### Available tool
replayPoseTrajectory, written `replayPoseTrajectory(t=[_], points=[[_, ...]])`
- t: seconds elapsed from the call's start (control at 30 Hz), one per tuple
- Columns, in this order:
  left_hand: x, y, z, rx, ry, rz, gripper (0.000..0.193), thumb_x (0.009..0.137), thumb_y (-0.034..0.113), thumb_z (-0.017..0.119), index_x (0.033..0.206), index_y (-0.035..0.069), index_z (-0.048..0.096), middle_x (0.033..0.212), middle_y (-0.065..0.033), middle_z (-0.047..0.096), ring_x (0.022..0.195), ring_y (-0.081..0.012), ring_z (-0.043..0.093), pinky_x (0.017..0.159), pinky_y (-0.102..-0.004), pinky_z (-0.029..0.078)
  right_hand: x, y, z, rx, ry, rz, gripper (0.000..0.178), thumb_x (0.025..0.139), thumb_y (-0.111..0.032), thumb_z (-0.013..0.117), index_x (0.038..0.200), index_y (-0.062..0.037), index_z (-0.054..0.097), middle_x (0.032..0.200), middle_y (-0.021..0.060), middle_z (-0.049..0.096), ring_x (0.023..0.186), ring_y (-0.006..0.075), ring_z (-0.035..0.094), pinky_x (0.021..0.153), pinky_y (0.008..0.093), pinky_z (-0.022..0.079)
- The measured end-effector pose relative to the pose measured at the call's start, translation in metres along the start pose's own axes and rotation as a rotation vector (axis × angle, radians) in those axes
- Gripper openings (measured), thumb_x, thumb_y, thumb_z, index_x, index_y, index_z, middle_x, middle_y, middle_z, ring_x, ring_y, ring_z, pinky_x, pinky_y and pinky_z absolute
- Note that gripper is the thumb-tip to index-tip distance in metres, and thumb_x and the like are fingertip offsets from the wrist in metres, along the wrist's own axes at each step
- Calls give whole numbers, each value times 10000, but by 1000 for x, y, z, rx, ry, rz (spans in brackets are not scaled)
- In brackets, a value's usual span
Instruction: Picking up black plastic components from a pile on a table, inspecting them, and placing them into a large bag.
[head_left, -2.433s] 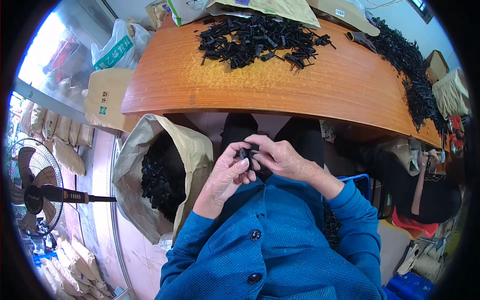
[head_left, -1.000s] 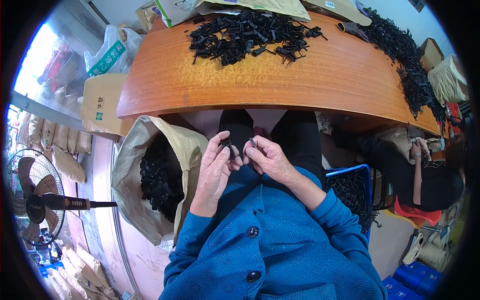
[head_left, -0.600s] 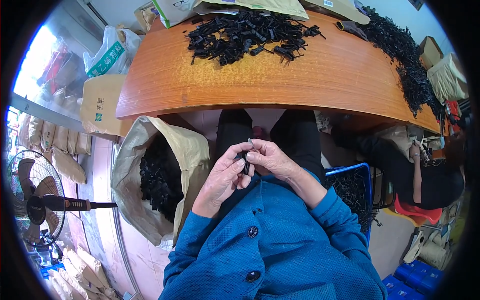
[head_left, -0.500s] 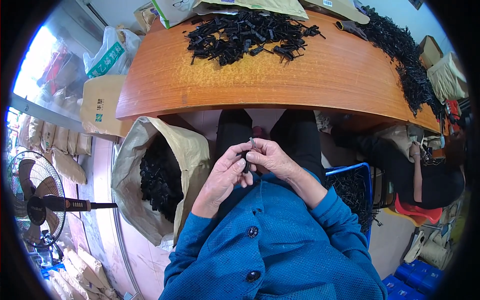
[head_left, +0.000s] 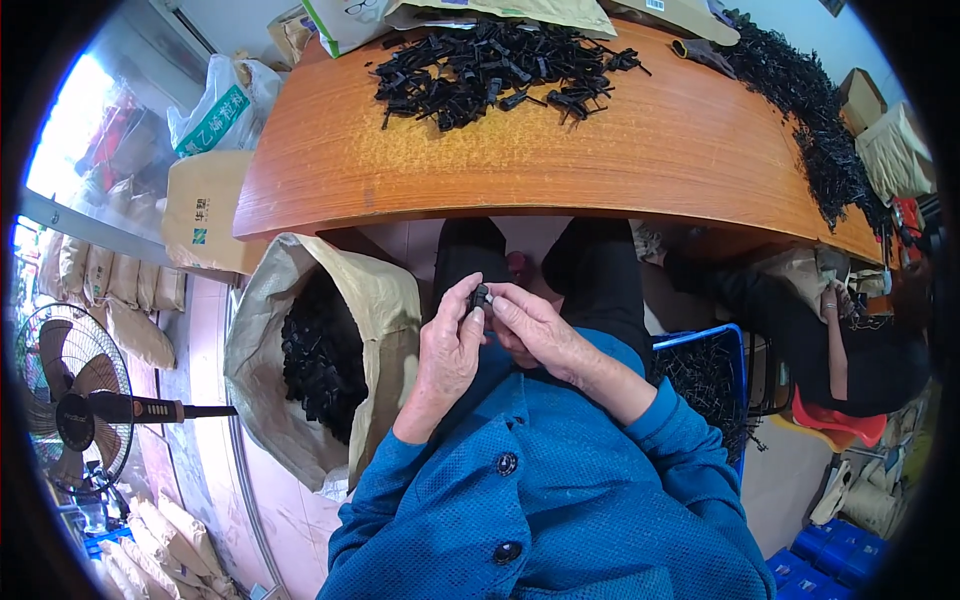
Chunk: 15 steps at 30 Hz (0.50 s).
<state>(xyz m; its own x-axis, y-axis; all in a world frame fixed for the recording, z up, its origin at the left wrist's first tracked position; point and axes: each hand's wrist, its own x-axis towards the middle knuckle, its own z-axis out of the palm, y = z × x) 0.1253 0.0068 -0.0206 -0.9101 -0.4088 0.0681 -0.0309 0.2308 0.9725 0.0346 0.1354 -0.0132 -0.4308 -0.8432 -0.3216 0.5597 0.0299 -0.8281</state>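
Note:
A small black plastic part (head_left: 480, 296) is held between my two hands above my lap. My left hand (head_left: 451, 340) pinches it between thumb and fingers. From the other side, the fingers of my right hand (head_left: 535, 325) close on its right end; what exactly they grip there is partly hidden. Ahead on the wooden table (head_left: 500, 180) lies a heap of similar black plastic parts (head_left: 490, 70), some with thin stems. By my left arm stands an open woven sack (head_left: 390, 300) holding many black pieces (head_left: 322, 360).
A blue crate (head_left: 742, 390) of thin black pieces stands at my right. More thin black pieces (head_left: 800, 110) pile along the table's right side. Another person (head_left: 850, 350) sits at the right. A fan (head_left: 75, 415) stands at the left, near stacked paper sacks (head_left: 120, 275).
Both hands have shifted slightly up and left. The black part is turned in the fingers, and the grey end that stuck up above them no longer shows.

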Motion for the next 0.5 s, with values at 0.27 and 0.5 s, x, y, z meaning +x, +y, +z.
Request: replayPoseTrajectory(t=[0.27, 0.5], points=[[1, 2, 3, 98, 47, 135, 353, 919, -5, 494, 1270, 37, 491, 988, -123, 628, 842, -146, 618, 728, -266, 506, 4, 0, 4, -42, 21, -17, 329, 1013, -272, 396, 1269, -77, 461, 641, -47, 420, 505, 28, 339, 421, 188, 261], [3, 7, 5, 146, 52, 168, 365, 892, -24, 511, 1254, 26, 510, 1050, -166, 625, 912, -224, 646, 772, -299, 508, 6, -1, 5, -8, 38, 18, 298, 1013, -276, 402, 1270, -134, 450, 618, -63, 353, 475, 30, 281, 411, 187, 213]])
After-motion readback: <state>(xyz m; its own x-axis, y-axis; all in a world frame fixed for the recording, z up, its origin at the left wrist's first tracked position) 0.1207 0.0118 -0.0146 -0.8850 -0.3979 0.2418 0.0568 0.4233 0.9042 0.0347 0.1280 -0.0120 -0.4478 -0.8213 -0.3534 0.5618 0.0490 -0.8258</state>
